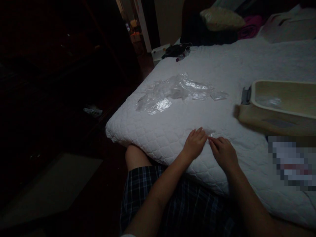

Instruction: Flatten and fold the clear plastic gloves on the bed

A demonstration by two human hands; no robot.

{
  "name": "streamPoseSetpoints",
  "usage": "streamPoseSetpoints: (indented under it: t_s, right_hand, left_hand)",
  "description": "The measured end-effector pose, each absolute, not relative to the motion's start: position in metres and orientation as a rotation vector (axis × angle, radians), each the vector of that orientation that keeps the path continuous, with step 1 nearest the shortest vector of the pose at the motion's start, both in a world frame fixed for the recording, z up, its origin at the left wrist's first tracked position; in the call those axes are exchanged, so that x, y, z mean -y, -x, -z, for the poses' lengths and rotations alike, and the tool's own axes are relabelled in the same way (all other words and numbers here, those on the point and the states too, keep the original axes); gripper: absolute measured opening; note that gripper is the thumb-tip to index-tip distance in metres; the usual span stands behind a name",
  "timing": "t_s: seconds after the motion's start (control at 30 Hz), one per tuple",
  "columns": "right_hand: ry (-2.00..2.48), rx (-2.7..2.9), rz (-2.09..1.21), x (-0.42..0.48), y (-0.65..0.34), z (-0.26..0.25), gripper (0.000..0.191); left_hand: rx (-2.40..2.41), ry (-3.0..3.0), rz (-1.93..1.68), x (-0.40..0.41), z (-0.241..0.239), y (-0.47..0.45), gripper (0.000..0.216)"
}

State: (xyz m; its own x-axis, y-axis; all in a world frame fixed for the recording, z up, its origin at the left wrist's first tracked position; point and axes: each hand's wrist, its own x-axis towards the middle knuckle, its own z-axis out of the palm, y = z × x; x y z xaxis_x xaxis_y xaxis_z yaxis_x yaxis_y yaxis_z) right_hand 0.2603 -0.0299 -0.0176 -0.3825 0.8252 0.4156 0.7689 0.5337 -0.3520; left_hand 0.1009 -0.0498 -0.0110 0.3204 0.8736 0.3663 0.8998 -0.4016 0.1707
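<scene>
A small clear plastic bag [209, 132] lies on the white quilted bed, just beyond my fingertips, and is partly hidden by them. My left hand [196, 144] is closed at the bag's near left edge, its thumb and fingers together. From the right, my right hand [224, 153] pinches the near edge between thumb and index finger. The two hands almost touch at the fingertips. Farther up the bed, several crumpled clear plastic bags [176, 89] are spread out in a loose heap.
A beige bin [274, 117] with a grey latch sits on the mattress [237, 69] at right, some clear plastic inside. Below it is a blurred-out item [293, 161]. A cushion [222, 18] and pink cloth [250, 26] are at the back. The bed's edge drops off at left.
</scene>
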Motion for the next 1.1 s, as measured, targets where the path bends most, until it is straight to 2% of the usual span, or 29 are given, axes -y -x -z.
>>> streamPoseSetpoints:
  t_s: [0.23, 0.4, 0.53, 0.67, 0.8, 1.1]
  right_hand:
    - [1.281, 2.199, -0.151, 0.03, -0.26, 0.018, 0.033]
    - [1.255, 2.174, -0.126, 0.033, -0.26, 0.016, 0.032]
    - [1.143, 2.126, 0.015, 0.04, -0.259, 0.011, 0.031]
    - [0.981, 2.216, 0.115, 0.043, -0.259, 0.011, 0.032]
    - [1.023, 2.261, 0.116, 0.04, -0.257, 0.014, 0.029]
    - [1.041, 2.215, 0.024, 0.035, -0.26, 0.021, 0.022]
  left_hand:
    - [1.816, 2.441, 0.811, 0.049, 0.015, -0.098, 0.033]
    - [1.813, 2.41, 0.745, 0.049, 0.013, -0.099, 0.034]
    - [1.825, 2.389, 0.706, 0.05, 0.012, -0.099, 0.034]
    - [1.822, 2.397, 0.726, 0.049, 0.014, -0.098, 0.034]
    - [1.832, 2.406, 0.772, 0.049, 0.015, -0.097, 0.035]
    - [1.788, 2.437, 1.19, 0.051, 0.016, -0.094, 0.045]
